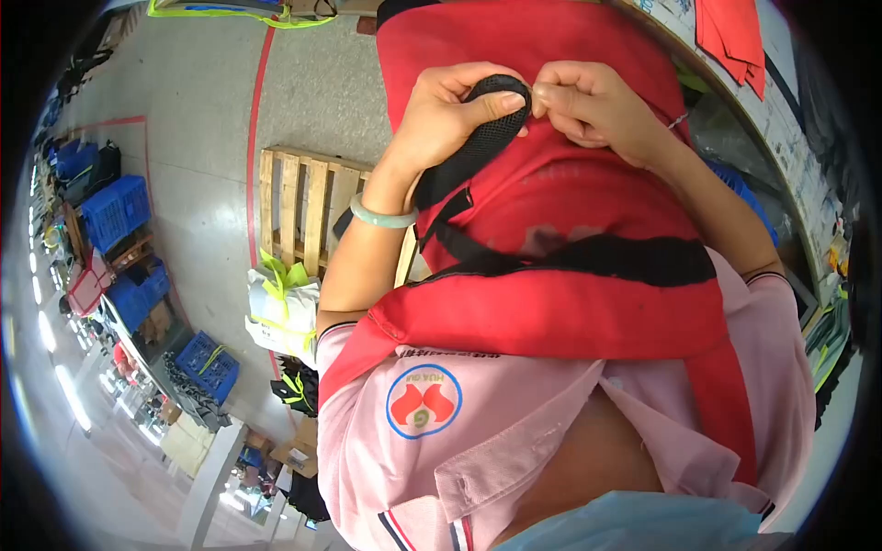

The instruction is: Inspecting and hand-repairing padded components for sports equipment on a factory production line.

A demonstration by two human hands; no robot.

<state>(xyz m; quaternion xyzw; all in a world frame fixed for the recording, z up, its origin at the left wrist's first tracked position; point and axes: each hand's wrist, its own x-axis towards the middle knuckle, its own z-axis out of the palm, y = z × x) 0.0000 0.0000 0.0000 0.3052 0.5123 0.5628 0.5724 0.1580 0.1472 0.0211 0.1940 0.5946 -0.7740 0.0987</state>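
A large red bag of fabric fills the middle of the view, draped down the front of the person from the top edge to the chest, with black webbing straps running across it and a wide red band folded over the pink collared shirt. Behind it to the left lies the pale concrete floor, marked by a red painted line, and on that floor sits a wooden pallet just beside the left forearm. Near the pallet's lower corner rests a white bundle tied with yellow-green strapping. Further left, blue plastic crates stand stacked, well apart from the bag. At the upper right a surface curves along the rim, carrying folded red cloth. High on the bag, a black mesh handle loop arches up from the fabric. The left hand is closed around this loop, thumb laid across its mesh face. The right hand pinches the loop's top end between thumb and fingertips, touching the left hand there. A pale green bangle circles the left wrist.
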